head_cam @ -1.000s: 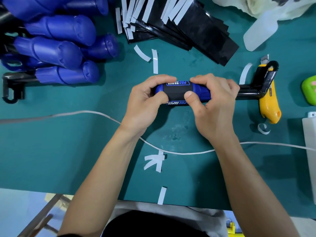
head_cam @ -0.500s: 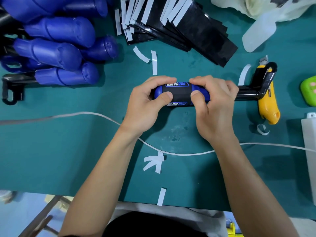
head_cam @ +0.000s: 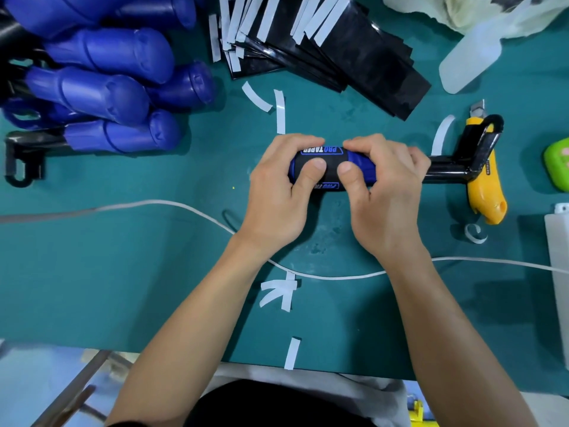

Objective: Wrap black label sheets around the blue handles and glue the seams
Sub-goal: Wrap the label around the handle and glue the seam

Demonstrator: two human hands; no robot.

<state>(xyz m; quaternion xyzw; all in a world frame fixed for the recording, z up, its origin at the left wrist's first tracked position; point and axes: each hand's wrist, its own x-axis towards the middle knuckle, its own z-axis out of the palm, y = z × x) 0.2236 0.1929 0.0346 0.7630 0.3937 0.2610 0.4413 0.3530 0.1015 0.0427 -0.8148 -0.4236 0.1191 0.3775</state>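
Both hands, left [head_cam: 277, 192] and right [head_cam: 388, 198], clasp the blue handle [head_cam: 366, 172] lying mid-table [head_cam: 123, 272], their thumbs [head_cam: 314, 164] now drawn closer together on the black label [head_cam: 331, 163] than a moment ago, suggesting the wrapped seam is being pressed down.

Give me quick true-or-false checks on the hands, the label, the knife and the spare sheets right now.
1. The left hand and the right hand both grip one blue handle. True.
2. A black label is round that handle, with both thumbs on it. True.
3. The yellow knife is in the right hand. False: it lies on the mat, right of both hands.
4. The spare label sheets lie at the near table edge. False: they are stacked at the far side.
5. The other blue handles are piled at the far left. True.
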